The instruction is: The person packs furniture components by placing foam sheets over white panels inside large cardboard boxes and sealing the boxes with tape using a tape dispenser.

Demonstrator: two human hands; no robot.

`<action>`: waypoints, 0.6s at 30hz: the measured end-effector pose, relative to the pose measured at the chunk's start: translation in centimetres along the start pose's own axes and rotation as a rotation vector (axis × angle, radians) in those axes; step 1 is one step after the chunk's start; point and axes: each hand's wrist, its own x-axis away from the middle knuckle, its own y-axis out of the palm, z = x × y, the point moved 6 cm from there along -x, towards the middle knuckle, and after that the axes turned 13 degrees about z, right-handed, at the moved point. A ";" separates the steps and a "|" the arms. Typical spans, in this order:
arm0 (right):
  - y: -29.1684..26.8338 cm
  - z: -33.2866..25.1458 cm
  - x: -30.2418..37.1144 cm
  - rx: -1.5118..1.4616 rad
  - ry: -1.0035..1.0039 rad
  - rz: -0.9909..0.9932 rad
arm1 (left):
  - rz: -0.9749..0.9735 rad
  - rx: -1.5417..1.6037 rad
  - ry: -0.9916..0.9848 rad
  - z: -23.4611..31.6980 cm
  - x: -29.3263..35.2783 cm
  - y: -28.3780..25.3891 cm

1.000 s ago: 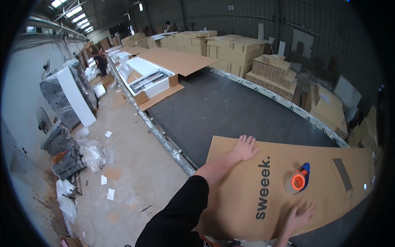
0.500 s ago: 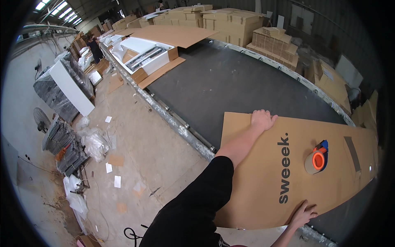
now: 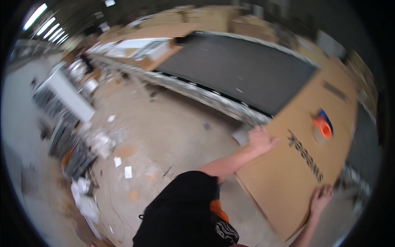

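Note:
A large flat brown cardboard box point(image 3: 275, 183) with dark lettering lies slantwise, its near end jutting past the belt's edge over the floor. My left hand point(image 3: 262, 140) grips its left edge, arm stretched out. At the lower right edge, my right hand point(image 3: 321, 199) has its fingers curled over the top; the thumb is hidden. On the box rests a tape dispenser point(image 3: 324, 127), orange and blue, with a roll of tape in it. Beyond it a strip of dark tape point(image 3: 335, 90) runs across the cardboard. Motion blurs both hands somewhat.
A dark conveyor belt point(image 3: 242, 66) with a pale metal frame point(image 3: 197, 91) stretches away. Farther along it sits an open carton point(image 3: 154, 49) with white packing. Wrapped bundles point(image 3: 78, 154) and plastic line the left wall; paper scraps point(image 3: 128, 172) litter the floor. Stacked cartons point(image 3: 214, 18) stand behind.
The box has turned counterclockwise, and its near end has swung out over the floor, both hands staying on its edges. The tape dispenser has ridden along. My view has also turned.

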 end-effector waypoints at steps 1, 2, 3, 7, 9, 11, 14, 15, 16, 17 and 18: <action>-3.4 1.2 3.3 -0.134 -0.075 -0.010 | 0.106 0.084 0.083 3.0 3.8 -0.4; -5.7 1.8 6.1 -0.192 -0.064 -0.035 | 0.119 0.014 0.138 5.3 7.6 -0.3; -8.7 1.8 7.3 -0.263 -0.031 -0.133 | 0.037 0.064 0.077 6.8 11.0 0.1; -9.6 6.5 7.2 -0.296 -0.047 -0.482 | -0.135 0.062 -0.188 10.8 15.9 -1.0; -9.2 9.0 5.4 -0.319 -0.051 -0.474 | -0.105 0.053 -0.213 14.0 14.8 -1.3; -9.7 9.8 6.6 -0.200 -0.121 -0.544 | -0.069 0.111 -0.215 14.7 16.1 -0.2; -10.0 8.0 7.7 -0.144 -0.278 -0.560 | -0.038 0.092 -0.233 14.7 16.4 -1.7; -9.9 8.6 8.7 -0.090 -0.309 -0.345 | -0.045 0.116 -0.240 15.5 17.0 -2.2; -8.4 9.7 10.5 -0.015 -0.302 -0.151 | -0.087 0.148 -0.220 16.8 16.7 -1.6; -6.9 10.1 12.1 0.048 -0.305 0.049 | -0.112 0.162 -0.208 17.2 16.8 -1.3; -5.6 10.2 12.2 -0.002 -0.273 0.210 | -0.090 0.174 -0.173 16.8 16.7 -1.1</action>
